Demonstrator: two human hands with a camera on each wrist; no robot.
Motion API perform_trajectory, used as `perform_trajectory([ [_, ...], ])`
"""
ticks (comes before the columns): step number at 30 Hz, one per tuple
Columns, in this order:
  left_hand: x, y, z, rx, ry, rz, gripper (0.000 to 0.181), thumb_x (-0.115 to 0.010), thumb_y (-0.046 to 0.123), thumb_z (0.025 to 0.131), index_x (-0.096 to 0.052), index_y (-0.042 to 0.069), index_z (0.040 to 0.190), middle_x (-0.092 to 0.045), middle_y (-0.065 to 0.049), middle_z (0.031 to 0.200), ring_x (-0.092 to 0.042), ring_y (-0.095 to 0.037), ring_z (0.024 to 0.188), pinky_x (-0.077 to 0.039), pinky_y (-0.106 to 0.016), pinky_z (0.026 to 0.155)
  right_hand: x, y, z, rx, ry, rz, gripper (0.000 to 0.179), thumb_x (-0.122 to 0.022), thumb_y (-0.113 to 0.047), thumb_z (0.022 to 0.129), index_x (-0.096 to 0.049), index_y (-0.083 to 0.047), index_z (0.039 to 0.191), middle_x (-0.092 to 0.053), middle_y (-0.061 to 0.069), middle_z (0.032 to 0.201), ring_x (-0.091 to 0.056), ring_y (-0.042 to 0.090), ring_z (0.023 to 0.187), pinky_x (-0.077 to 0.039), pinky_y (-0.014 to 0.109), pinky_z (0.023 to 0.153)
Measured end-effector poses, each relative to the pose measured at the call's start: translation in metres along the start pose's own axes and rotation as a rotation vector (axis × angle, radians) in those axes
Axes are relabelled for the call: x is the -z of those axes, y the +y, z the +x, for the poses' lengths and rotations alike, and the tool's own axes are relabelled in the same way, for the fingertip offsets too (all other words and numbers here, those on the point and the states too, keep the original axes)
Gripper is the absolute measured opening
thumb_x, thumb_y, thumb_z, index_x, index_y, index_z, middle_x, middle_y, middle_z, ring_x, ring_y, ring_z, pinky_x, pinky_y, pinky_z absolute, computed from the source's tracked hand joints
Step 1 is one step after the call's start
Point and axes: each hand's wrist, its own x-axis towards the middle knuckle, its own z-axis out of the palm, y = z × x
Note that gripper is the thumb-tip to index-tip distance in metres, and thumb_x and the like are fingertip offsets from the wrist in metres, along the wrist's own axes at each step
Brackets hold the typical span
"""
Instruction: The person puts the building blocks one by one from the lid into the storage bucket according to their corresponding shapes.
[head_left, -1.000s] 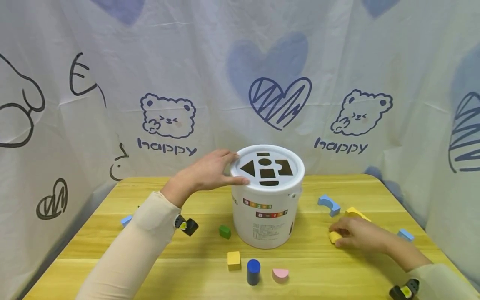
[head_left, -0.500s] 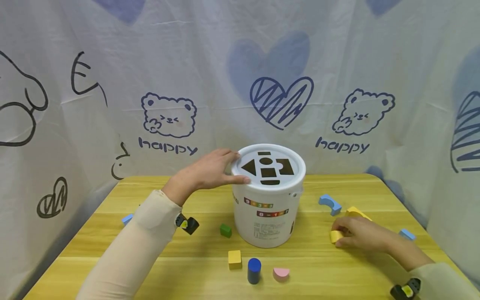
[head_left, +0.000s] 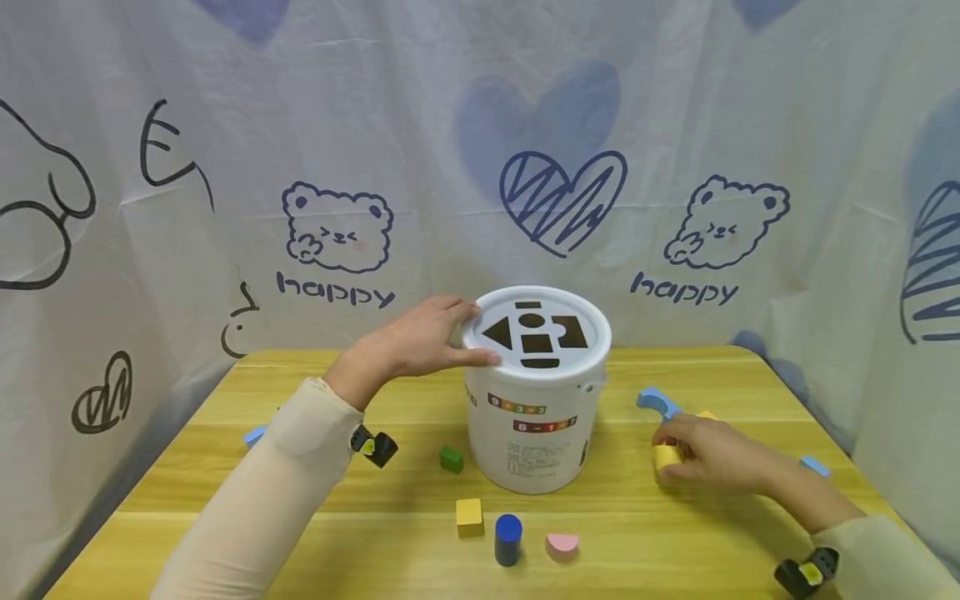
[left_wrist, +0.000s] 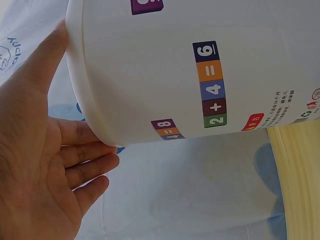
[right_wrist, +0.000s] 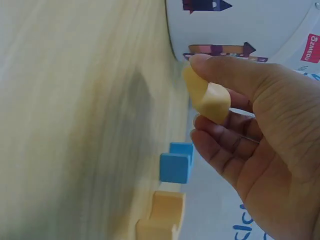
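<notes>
My left hand [head_left: 408, 337] rests on the left rim of a white bucket [head_left: 532, 433], whose lid has several cut-out shapes. In the left wrist view its fingers [left_wrist: 87, 167] are fairly straight, touching the rim. My right hand [head_left: 716, 454] pinches a small yellow block with a curved hollow [right_wrist: 207, 95] between thumb and fingers, right of the bucket. In the right wrist view this block is held off the table. Close by that hand lie a blue arch block [head_left: 658, 402] and another yellow block [head_left: 707, 415], mostly hidden behind the hand in the head view.
In front of the bucket are a green block [head_left: 451, 459], a yellow cube [head_left: 469, 518], a blue cylinder [head_left: 507, 540] and a pink half-round block [head_left: 562, 547]. Blue blocks lie at the right [head_left: 814, 466] and left [head_left: 254, 437]. A printed curtain [head_left: 450, 167] hangs behind the wooden table [head_left: 360, 558].
My right hand has lifted the pinched yellow block slightly and shifted a little left and away, now covering more of the other yellow block. The left hand stays on the bucket rim.
</notes>
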Motion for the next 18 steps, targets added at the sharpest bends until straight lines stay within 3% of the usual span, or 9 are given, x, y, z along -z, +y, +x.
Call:
perform_trajectory([
  [10, -0.001, 0.0, 0.0, 0.006, -0.006, 0.006, 0.102, -0.054, 0.079, 0.079, -0.04, 0.007, 0.149, -0.042, -0.011, 0.148, -0.038, -0.028, 0.135, -0.032, -0.048, 0.112, 0.023, -0.015, 0.009, -0.086, 0.003, -0.018, 0.032, -0.078, -0.021, 0.084, -0.066, -0.008, 0.111, -0.061, -0.012, 0.09, -0.051, 0.004, 0.074, -0.049, 0.026, 0.063],
  [18, -0.001, -0.001, 0.0, 0.003, -0.001, 0.001, 0.102, -0.055, 0.079, 0.079, -0.04, 0.007, 0.149, -0.044, -0.011, 0.146, -0.04, -0.028, 0.133, -0.034, -0.048, 0.111, 0.045, -0.029, 0.016, -0.075, 0.062, -0.031, 0.032, -0.075, -0.023, 0.088, -0.065, -0.012, 0.115, -0.063, -0.009, 0.098, -0.053, 0.005, 0.08, -0.051, 0.028, 0.067],
])
